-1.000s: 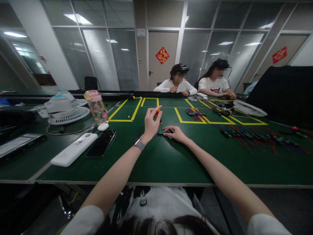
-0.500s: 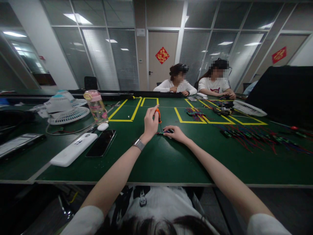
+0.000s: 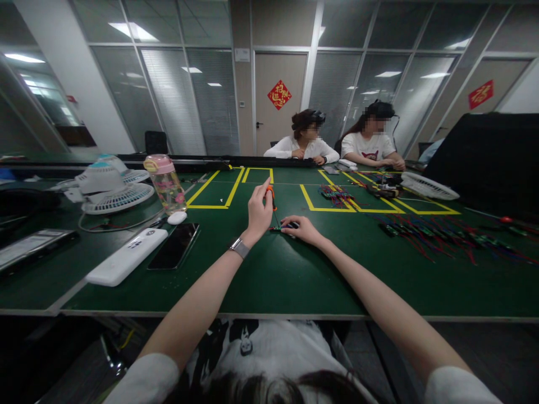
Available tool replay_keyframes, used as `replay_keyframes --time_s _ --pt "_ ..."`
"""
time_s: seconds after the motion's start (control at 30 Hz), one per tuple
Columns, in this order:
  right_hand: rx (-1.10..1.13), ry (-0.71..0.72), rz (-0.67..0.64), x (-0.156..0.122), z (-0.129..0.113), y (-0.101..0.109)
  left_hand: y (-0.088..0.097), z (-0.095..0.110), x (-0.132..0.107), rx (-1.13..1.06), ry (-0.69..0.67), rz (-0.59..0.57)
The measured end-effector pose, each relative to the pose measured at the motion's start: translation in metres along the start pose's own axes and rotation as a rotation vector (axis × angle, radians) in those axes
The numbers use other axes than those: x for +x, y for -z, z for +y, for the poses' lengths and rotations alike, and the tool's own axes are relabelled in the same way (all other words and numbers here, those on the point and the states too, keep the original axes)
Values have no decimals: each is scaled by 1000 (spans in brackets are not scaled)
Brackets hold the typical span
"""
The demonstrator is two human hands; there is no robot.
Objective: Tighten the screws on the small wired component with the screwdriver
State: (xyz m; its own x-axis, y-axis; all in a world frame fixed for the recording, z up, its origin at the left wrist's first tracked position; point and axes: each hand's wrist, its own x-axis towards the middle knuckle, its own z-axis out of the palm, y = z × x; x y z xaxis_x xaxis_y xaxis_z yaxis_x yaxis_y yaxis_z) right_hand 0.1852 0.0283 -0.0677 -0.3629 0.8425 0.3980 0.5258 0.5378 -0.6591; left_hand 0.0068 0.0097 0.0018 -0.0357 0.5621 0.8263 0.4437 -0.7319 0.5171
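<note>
My left hand (image 3: 260,209) is closed around the orange-and-black handle of a screwdriver (image 3: 272,197), one finger pointing up past it. The thin shaft slants down to a small green circuit board (image 3: 277,229) on the table; whether its tip sits in a screw is too small to tell. My right hand (image 3: 302,229) is closed on the board's right end, thumb and fingers pinching it near a dark part. The fingers hide much of that end.
A smartphone (image 3: 174,247), a white power bank (image 3: 128,257), a pink-lidded bottle (image 3: 165,185) and a white fan (image 3: 115,188) stand left. Wired circuit boards (image 3: 438,233) lie right, with another wired bunch (image 3: 336,194) beyond. Two people sit across the green table (image 3: 295,286).
The screwdriver handle and the raised finger of my left hand have tilted slightly to the left. My right hand and the board stay in place.
</note>
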Motion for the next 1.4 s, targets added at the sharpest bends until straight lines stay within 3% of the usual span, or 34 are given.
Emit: replay_keyframes --time_s 0.4,0.6,0.77,0.97,1.17,1.4 --pt "-3 3 -2 0 -1 0 0 0 0 -21 -9 0" --pt "-9 3 -3 0 -2 0 0 2 0 23 -4 59" --pt "-2 2 7 0 1 -1 1 2 1 -15 -9 -8" --pt "14 -4 2 0 1 -1 1 4 0 43 -14 33" --pt "18 2 3 0 0 0 1 2 0 -26 -31 -17" --pt "6 13 9 0 2 -1 1 0 0 42 -13 52"
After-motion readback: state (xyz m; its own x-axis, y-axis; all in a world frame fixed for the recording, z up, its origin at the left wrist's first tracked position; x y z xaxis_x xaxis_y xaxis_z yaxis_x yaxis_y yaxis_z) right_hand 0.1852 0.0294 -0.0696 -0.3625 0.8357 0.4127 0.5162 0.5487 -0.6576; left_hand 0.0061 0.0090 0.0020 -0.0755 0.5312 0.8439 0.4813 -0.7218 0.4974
